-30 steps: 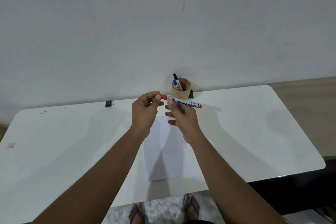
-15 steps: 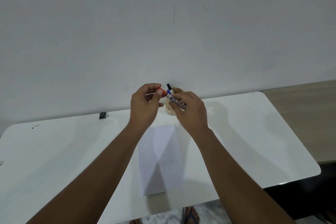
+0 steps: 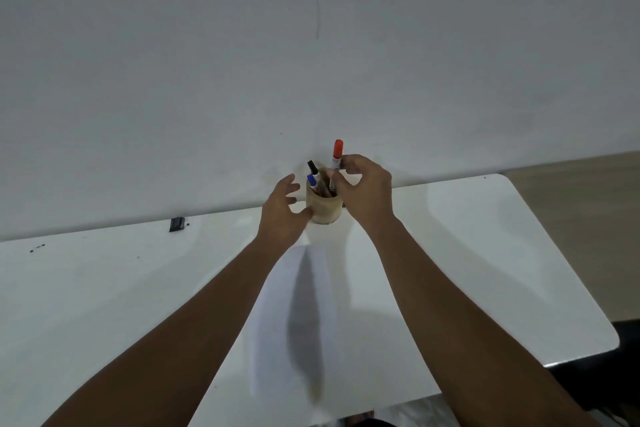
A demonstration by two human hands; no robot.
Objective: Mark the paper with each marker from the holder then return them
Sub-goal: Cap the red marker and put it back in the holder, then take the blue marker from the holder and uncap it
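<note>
Right hand (image 3: 367,189) is pinching the red marker (image 3: 337,156) upright in the holder (image 3: 323,208) at the table's (image 3: 485,253) far edge; left hand (image 3: 282,210) is spread beside it, thumb touching. Paper (image 3: 294,315) lies near the front edge.

This looks like a plain room in a home or small office, set up as a simple writing spot. A white worktop (image 3: 485,253) with rounded corners stands against a bare, pale wall (image 3: 311,45) that fills the upper half of the frame. At the far right a strip of light wood-look floor (image 3: 588,204) shows. Near the middle stands a round wooden holder (image 3: 325,210) with markers, and a sheet of paper (image 3: 294,315) lies below it.
</note>
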